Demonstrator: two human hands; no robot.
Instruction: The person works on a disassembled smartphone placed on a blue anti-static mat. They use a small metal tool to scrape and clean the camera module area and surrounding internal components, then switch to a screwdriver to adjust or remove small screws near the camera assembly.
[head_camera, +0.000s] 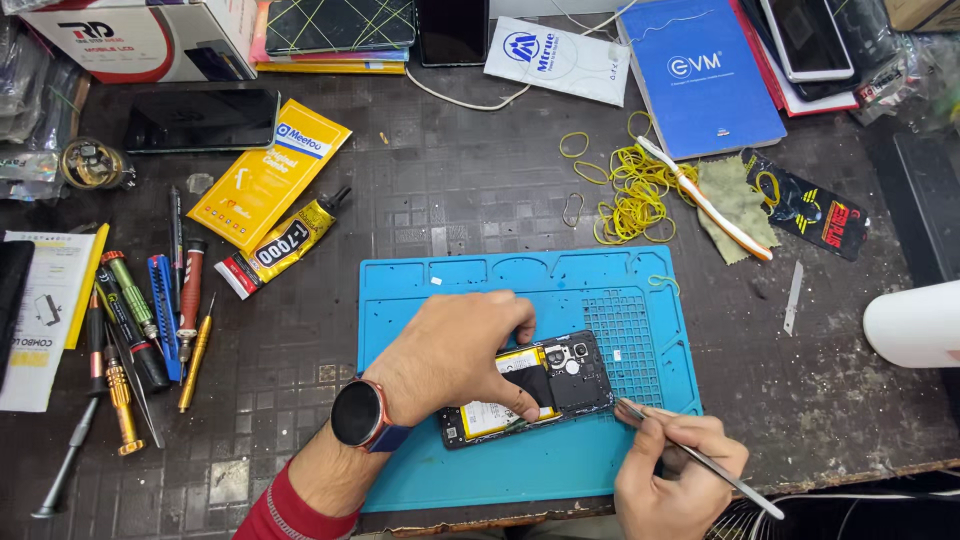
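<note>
Near the middle of the scene, an opened phone (530, 390) lies back-up on the blue work mat (420, 300), its yellow-labelled battery and dark circuit board exposed. The left hand (455, 350) is pressed down over the phone's left part, fingers spread across it and the thumb resting on the battery, pinning it to the mat; a round-faced watch (358, 412) sits on that wrist above a red sleeve. The right hand (675, 470), near and to the right, pinches a pair of metal tweezers (690, 455), whose tip sits just beside the phone's right edge; whether it touches I cannot tell.

Left of the mat, a row of screwdrivers (140, 320) and other tools lies on the dark tabletop (460, 170), with a glue tube (285, 240) and a yellow packet (268, 175) a little farther back. Far right of the mat there is a loose heap of yellow rubber bands (630, 190), a toothbrush (705, 200) lying over a green cloth (735, 205), and a blue notebook (700, 75) behind them. A black phone (200, 120) rests far left.
</note>
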